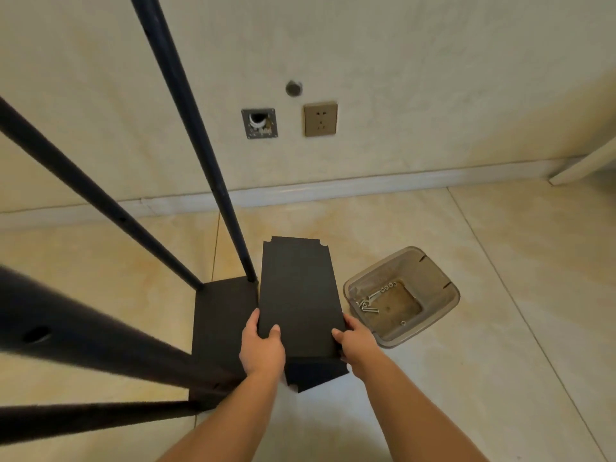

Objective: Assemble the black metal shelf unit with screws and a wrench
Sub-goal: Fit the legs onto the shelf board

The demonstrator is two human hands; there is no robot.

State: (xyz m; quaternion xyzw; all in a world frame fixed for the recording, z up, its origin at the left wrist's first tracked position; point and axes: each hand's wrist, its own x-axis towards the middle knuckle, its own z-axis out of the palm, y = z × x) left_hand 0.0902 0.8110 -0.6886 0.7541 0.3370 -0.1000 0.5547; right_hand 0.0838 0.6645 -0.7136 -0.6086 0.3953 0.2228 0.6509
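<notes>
L hand (pixel 263 351) & R hand (pixel 355 341) grip 1 shelf panel (pixel 300 291); 4 poles (pixel 186 105) up.

Four black poles (pixel 186 105) rise from one mounted shelf (pixel 223 315), two loose panels (pixel 300 295) sit stacked in two hands (pixel 263 351), one clear tub (pixel 430 278) holds several screws (pixel 368 306) (too small to count), and one socket (pixel 320 119) marks the wall.
</notes>
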